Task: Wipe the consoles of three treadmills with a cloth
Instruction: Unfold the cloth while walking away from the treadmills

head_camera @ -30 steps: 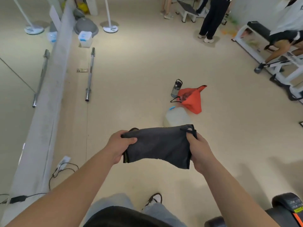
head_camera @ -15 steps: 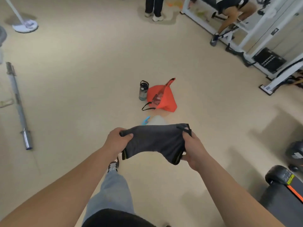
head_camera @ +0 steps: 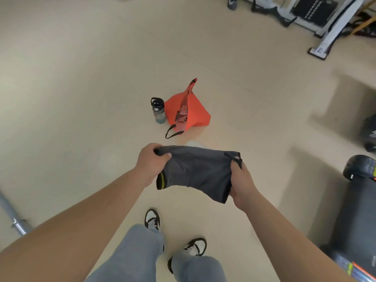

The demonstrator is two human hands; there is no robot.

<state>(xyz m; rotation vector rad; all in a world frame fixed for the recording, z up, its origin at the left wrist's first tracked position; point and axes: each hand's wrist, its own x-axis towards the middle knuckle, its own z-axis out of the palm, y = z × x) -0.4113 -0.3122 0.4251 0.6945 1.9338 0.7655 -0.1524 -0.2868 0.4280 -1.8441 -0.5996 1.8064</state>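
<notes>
A dark grey cloth (head_camera: 196, 173) with a yellow-edged fold hangs stretched between both hands at waist height, over the beige floor. My left hand (head_camera: 149, 164) grips its left end and my right hand (head_camera: 241, 185) pinches its right end by a small black loop. The rear end of a treadmill (head_camera: 359, 212), black with an orange stripe, shows at the lower right. No console is in view.
An orange bag (head_camera: 188, 111) and a dark water bottle (head_camera: 158, 109) stand on the floor just ahead. A barbell end (head_camera: 16, 220) lies at the lower left. White gym machine frames (head_camera: 325, 23) stand at the top right. My feet (head_camera: 175, 235) are below the cloth.
The view has swung right and down: the barbells, mirror ledge and people have slid out, the treadmill end has come closer. Both hands still hold the cloth taut.
</notes>
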